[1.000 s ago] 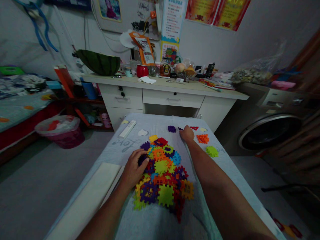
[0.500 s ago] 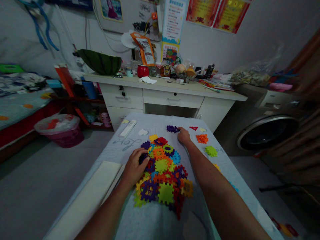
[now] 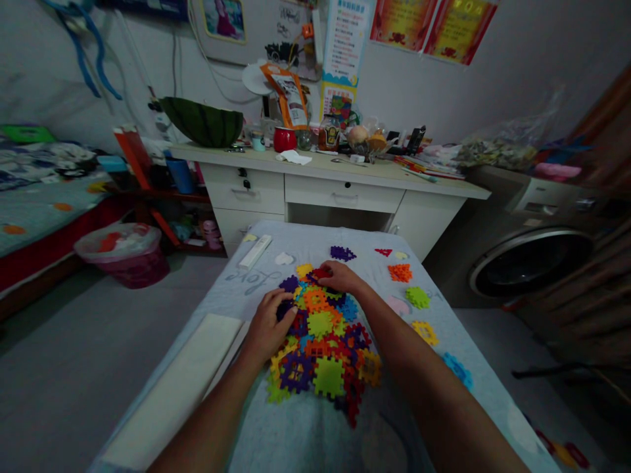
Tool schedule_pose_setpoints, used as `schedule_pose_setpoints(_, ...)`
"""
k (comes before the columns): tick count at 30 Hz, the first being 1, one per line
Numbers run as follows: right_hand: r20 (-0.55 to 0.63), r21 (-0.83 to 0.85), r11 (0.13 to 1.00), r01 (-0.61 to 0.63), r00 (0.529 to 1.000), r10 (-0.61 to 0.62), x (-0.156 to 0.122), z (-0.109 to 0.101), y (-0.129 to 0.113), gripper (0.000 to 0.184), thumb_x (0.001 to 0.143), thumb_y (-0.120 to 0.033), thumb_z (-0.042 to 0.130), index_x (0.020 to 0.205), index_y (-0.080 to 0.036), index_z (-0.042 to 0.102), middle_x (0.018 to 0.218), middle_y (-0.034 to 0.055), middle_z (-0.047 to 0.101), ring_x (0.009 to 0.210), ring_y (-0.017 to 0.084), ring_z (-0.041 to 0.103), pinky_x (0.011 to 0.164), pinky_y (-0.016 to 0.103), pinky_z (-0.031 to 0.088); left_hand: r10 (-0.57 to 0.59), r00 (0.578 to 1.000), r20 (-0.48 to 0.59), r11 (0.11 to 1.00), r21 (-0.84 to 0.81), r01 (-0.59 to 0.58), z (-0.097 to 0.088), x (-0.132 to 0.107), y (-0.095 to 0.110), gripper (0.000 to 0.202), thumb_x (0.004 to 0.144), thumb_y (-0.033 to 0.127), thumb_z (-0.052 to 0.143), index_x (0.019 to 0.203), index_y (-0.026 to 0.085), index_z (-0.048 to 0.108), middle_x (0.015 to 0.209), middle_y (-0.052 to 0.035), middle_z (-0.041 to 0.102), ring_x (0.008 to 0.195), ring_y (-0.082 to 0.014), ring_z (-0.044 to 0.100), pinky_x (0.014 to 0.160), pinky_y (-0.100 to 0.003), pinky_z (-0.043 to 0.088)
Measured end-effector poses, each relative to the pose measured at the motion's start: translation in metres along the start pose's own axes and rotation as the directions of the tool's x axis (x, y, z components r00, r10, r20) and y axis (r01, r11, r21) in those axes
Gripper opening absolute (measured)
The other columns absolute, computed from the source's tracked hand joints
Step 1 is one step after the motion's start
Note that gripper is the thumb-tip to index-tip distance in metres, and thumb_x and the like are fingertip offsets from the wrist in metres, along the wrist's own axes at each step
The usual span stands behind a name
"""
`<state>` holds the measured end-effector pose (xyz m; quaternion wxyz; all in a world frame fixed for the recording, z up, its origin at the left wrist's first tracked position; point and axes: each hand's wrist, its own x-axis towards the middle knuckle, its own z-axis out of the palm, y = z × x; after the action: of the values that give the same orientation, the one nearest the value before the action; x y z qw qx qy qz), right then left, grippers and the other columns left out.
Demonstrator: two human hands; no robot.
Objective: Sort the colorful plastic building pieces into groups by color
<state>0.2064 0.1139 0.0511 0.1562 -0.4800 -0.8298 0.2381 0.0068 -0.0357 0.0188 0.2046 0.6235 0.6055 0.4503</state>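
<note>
A heap of interlocking plastic tiles in several colours lies mid-table, with a lime-green tile [image 3: 328, 376] at its near end and a purple window tile [image 3: 296, 372] beside that. My left hand [image 3: 269, 323] rests at the heap's left side, thumb and fingers apart around dark purple tiles. At the far right side of the heap, my right hand [image 3: 341, 276] reaches over a red tile [image 3: 323, 272], fingers and thumb apart; its palm hides some tiles. Beyond it lies a purple piece [image 3: 342, 253], apart from the heap.
Along the table's right side lie a red triangle [image 3: 383, 251], an orange stack [image 3: 399, 272], green pieces [image 3: 417, 297], a yellow tile [image 3: 424, 332] and blue pieces [image 3: 457, 370]. A white remote [image 3: 255, 252] and a long white board [image 3: 172, 387] lie left. A desk [image 3: 315, 169] stands behind.
My right hand has let go of the purple piece and moved left and nearer, onto the heap. My left hand stays at the heap's left side.
</note>
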Motion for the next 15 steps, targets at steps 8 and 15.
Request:
schedule_pose_setpoints(8,-0.185,0.078,0.993,-0.084,0.978,0.098,-0.011,-0.015,0.02,0.041,0.073,-0.033,0.076,0.109,-0.018,0.062,0.106,0.0052,0.067,0.089,0.017,0.061,0.079,0.028,0.046,0.008,1.0,0.017,1.0,0.012,-0.008,0.0,0.001,0.0,0.031,0.084,0.042,0.056,0.104,0.022,0.066,0.122,-0.0091,0.057,0.12,-0.0258,0.053,0.109,-0.047,0.04)
schedule_pose_setpoints(15,-0.315,-0.157,0.953,-0.258,0.928,0.199,-0.031,-0.066,0.065,0.033,0.076,-0.031,0.074,0.104,-0.016,0.063,0.107,0.0087,0.066,0.097,0.019,0.06,0.085,0.029,0.044,0.02,1.0,0.018,1.0,0.012,-0.02,0.0,0.001,-0.002,0.032,0.084,0.042,0.055,0.106,0.022,0.066,0.121,-0.0088,0.058,0.119,-0.0254,0.054,0.108,-0.046,0.04)
